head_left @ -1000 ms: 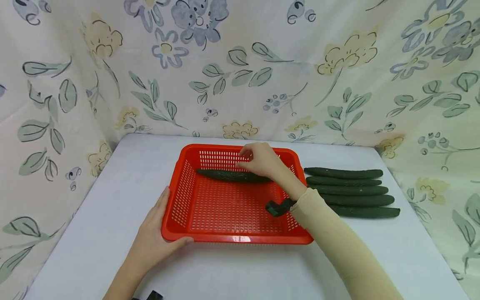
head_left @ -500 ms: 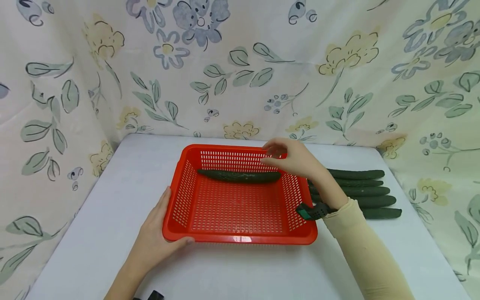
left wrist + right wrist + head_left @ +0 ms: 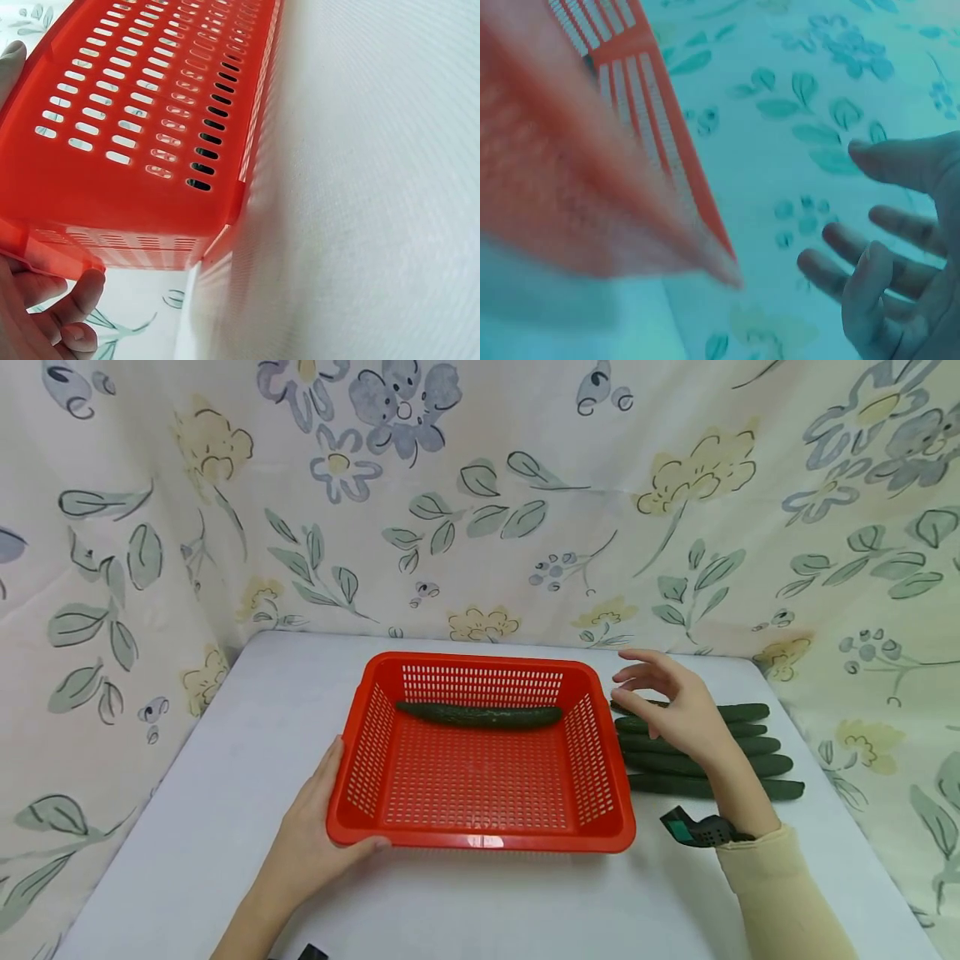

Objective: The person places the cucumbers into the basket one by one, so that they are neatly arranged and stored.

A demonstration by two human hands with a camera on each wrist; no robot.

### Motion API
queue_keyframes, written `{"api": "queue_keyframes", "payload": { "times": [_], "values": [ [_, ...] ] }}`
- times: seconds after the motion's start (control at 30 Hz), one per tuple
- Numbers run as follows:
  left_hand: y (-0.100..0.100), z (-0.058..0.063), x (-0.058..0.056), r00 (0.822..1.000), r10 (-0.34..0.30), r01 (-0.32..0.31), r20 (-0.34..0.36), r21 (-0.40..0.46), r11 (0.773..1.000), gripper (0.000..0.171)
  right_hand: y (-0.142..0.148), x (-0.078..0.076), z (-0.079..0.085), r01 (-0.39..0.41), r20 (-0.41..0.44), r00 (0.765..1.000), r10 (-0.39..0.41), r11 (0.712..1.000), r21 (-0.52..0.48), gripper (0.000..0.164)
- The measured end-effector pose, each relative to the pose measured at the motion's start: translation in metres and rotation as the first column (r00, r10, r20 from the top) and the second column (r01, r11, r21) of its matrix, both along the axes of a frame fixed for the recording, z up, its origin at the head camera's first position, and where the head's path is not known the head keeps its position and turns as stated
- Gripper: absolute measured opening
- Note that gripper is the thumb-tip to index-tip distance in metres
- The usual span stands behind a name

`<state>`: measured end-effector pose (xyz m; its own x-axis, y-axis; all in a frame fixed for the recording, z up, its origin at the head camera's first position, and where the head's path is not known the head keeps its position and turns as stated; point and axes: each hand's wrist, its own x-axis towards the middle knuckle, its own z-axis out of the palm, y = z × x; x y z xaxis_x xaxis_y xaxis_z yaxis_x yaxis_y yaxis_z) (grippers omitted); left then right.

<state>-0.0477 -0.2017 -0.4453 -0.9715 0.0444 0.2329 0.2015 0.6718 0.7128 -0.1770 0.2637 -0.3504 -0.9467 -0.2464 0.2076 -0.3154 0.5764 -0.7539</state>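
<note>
A red plastic basket (image 3: 480, 841) with slotted walls stands on the table, and one long dark green cucumber (image 3: 480, 716) lies inside along its far wall. My left hand (image 3: 307, 831) grips the basket's near left corner, thumb over the front rim. In the left wrist view, the fingers (image 3: 82, 296) bend round the red rim. Over the row of several cucumbers (image 3: 712, 787) at the right hovers my right hand (image 3: 678, 706), holding nothing. Its fingers are loosely bent and apart from the thumb, as the right wrist view also shows. It partly covers the cucumbers.
The table (image 3: 480, 910) has a white cover. Behind and beside it hangs a floral curtain (image 3: 480, 568). The basket's right wall stands close to the left ends of the cucumber row.
My right hand has moved right, from above the cucumber inside the basket, past the right rim, to above the row of cucumbers. My left hand stays on the basket.
</note>
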Motion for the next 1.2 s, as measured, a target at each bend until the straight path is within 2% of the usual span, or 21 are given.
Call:
{"api": "queue_keyframes", "payload": {
  "times": [0.3,0.63,0.8,0.97,1.07,1.2],
  "values": [
    [0.0,0.001,0.002,1.0,0.01,-0.01,0.029,0.002,1.0,0.136,0.047,0.026,-0.027,0.102,-0.038,0.994,-0.103,0.995,-0.024,0.05],
    [0.0,0.002,0.002,1.0,0.013,-0.013,0.018,-0.009,1.0,0.136,0.091,0.053,-0.071,0.216,-0.064,0.975,-0.213,0.975,0.048,0.051],
    [0.0,0.0,0.001,1.0,0.013,-0.012,0.009,-0.01,1.0,0.137,0.106,0.07,-0.092,0.318,-0.107,0.944,-0.312,0.947,0.051,0.049],
    [0.001,-0.001,0.0,1.0,0.004,-0.004,-0.011,-0.007,1.0,0.137,0.117,0.081,-0.111,0.422,-0.173,0.893,-0.415,0.907,0.004,0.042],
    [0.001,-0.002,0.0,1.0,0.007,-0.007,-0.015,-0.009,1.0,0.137,0.123,0.083,-0.118,0.449,-0.253,0.868,-0.428,0.893,0.028,0.042],
    [0.0,-0.003,0.0,1.0,0.008,-0.008,-0.02,-0.018,1.0,0.138,0.13,0.083,-0.127,0.465,-0.32,0.85,-0.419,0.882,0.08,0.047]
  ]
}}
